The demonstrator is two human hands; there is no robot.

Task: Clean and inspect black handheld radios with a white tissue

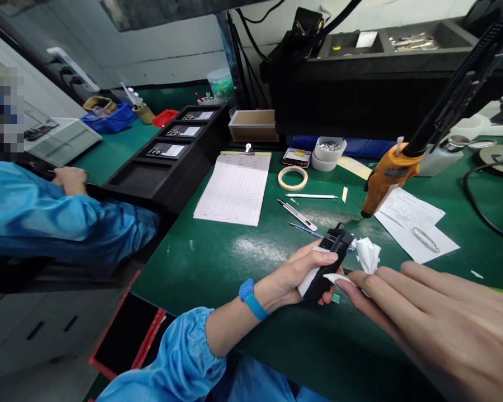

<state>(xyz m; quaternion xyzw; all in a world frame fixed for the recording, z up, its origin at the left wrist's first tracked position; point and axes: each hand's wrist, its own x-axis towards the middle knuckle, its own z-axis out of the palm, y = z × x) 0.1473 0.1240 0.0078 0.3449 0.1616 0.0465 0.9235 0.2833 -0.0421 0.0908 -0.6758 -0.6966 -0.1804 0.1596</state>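
Observation:
My left hand (298, 269) is wrapped round a small black device with a pale side (327, 262), tilted above the near edge of the green table. The thumb lies along its upper face. Close to its right side, my right hand (423, 318) pinches a white tissue (368, 254) between thumb and fingers. One corner of the tissue reaches the device's side; whether it presses on it I cannot tell. Just beyond the device lie a blue pen (305, 229) and a craft knife (297, 214).
An orange electric screwdriver (388, 176) hangs over the table (218, 262). Behind are a clipboard with papers (237, 190), a tape roll (293, 178), a white cup of small parts (329, 149) and loose papers (419, 223). A co-worker's sleeve (58, 206) and black tray (142, 178) are at left.

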